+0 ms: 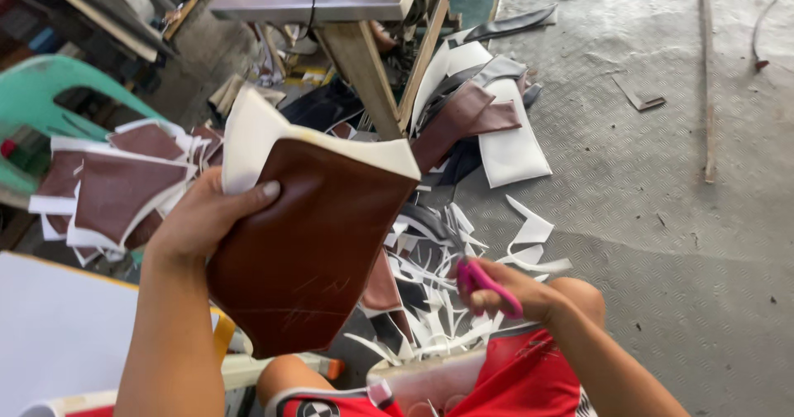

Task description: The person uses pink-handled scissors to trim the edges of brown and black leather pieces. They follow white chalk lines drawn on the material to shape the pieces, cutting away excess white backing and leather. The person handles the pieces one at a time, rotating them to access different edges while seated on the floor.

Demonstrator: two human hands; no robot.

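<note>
My left hand (pixel 203 218) holds up a brown leather piece with a white foam backing (pixel 314 235), thumb pressed on its upper left corner. My right hand (pixel 513 289) rests low by my knee and grips pink-handled scissors (pixel 488 285); the blades are hidden. Between the two hands, on the floor, lies a heap of white and dark trimmed strips (pixel 438 285). I am seated, with red shorts (pixel 521 380) at the bottom of the view.
A stack of brown and white cut pieces (pixel 116 189) sits at the left beside a green plastic chair (pixel 41 94). A wooden table leg (pixel 364 69) stands ahead, with brown, white and grey offcuts (pixel 488 119) behind it. Grey patterned floor (pixel 662 177) spreads right.
</note>
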